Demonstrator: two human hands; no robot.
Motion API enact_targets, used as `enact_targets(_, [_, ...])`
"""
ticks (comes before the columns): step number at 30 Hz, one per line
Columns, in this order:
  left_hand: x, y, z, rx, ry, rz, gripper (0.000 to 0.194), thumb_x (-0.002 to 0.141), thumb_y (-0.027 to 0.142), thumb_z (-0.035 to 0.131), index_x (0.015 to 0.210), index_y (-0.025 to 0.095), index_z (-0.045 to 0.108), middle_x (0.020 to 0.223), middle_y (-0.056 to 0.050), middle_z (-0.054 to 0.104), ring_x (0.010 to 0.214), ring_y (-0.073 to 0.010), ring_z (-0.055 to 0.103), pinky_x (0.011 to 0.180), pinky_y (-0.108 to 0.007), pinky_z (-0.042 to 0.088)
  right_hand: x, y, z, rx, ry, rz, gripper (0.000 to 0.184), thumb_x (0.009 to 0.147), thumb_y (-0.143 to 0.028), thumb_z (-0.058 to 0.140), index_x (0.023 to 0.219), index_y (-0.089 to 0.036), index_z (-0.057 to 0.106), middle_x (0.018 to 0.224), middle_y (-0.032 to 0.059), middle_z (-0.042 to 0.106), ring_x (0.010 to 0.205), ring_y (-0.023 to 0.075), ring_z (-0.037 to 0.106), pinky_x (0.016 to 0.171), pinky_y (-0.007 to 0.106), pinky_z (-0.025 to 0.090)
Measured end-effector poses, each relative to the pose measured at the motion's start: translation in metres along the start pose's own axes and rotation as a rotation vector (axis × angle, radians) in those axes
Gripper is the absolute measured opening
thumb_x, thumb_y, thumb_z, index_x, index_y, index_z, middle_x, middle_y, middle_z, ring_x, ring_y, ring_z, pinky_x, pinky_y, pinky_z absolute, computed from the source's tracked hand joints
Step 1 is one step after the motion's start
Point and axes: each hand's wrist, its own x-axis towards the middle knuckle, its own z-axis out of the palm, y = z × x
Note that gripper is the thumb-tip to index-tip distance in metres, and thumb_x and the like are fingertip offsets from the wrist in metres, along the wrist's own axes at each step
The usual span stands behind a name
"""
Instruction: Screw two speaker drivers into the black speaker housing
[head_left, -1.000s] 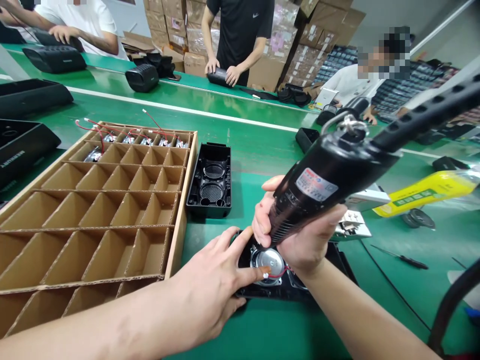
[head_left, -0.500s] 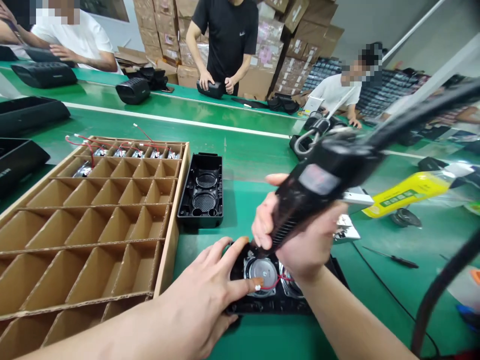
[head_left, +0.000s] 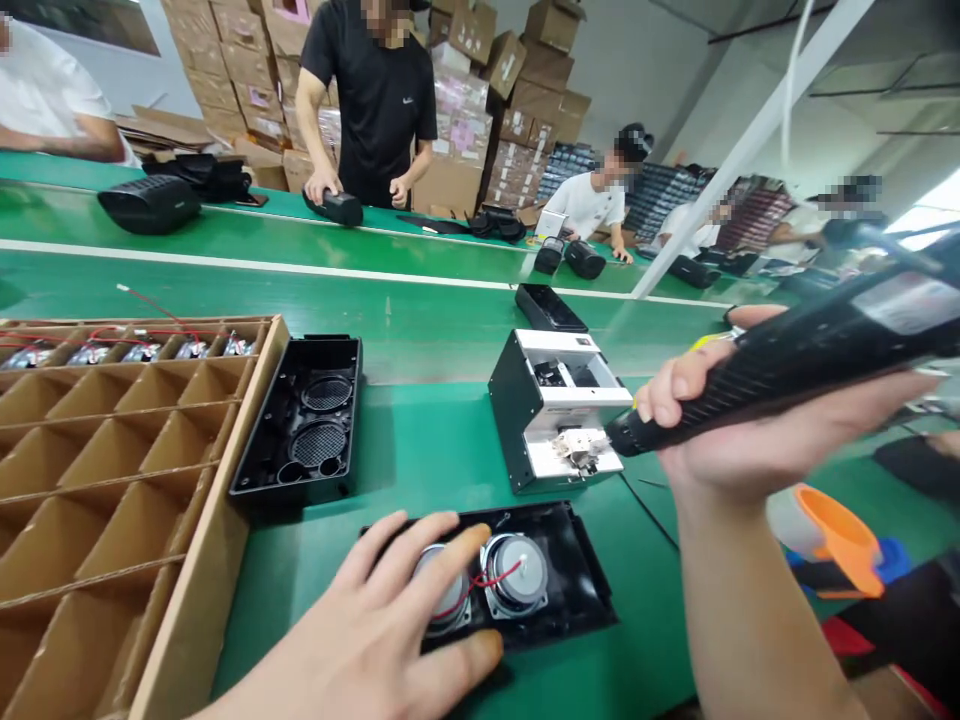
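Note:
My left hand point(head_left: 397, 630) lies with fingers spread over a black speaker housing point(head_left: 581, 585) on the green table. Two round speaker drivers point(head_left: 519, 574) with red wires sit inside it; the left one is partly hidden under my fingers. Raised at the right, my right hand point(head_left: 742, 440) is wrapped around a black electric screwdriver point(head_left: 810, 345). Its tip points left at the metal outlet of a black-and-white screw feeder point(head_left: 504, 420); whether it touches, or carries a screw, I cannot tell.
A cardboard divider box point(head_left: 187, 620) stands at the left, with wired drivers in its far row. Beside it lies another open speaker housing point(head_left: 244, 470). An orange-rimmed container point(head_left: 840, 535) is at the right. Across the green bench, people work with black speakers point(head_left: 150, 203).
My right hand has lifted the electric screwdriver off the housing and moved it right to the screw feeder. My left hand stays on the housing. The view has turned right.

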Motion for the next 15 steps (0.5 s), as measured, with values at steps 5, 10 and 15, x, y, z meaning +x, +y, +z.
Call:
enact_targets(5, [0.048,0.012,-0.001,-0.025,-0.243,0.067,0.071,0.075,0.044,0.092,0.14,0.03,0.065,0.165,-0.025,0.039,0.145,-0.0562,0.042,0.109,-0.083,0.036,-0.001,0.012,-0.005,0.002,0.025,0.015,0.066,0.081,-0.086,0.061,0.093,-0.021,0.065,0.05,-0.0042,0.051,0.031,0.0138,0.04,0.025,0.024,0.028])
enact_targets(10, [0.051,0.006,-0.015,-0.097,-0.296,-0.097,0.075,0.09,0.044,0.077,0.158,0.029,0.048,0.173,-0.019,0.024,0.154,-0.0518,0.029,0.113,-0.077,0.039,-0.001,0.015,-0.014,0.028,0.011,0.013,0.068,0.081,-0.088,0.059,0.095,-0.022,0.066,0.05,-0.0049,0.051,0.029,0.014,0.039,0.024,0.024,0.027])
enact_targets(15, [0.046,0.0,-0.015,-0.175,-0.299,-0.117,0.079,0.082,0.044,0.08,0.155,0.031,0.052,0.171,-0.018,0.031,0.145,-0.0508,0.044,0.111,-0.076,0.041,-0.01,-0.002,-0.015,-0.006,-0.009,0.053,0.067,0.08,-0.085,0.063,0.104,-0.023,0.073,0.051,-0.0041,0.053,0.032,0.0141,0.042,0.026,0.025,0.031])
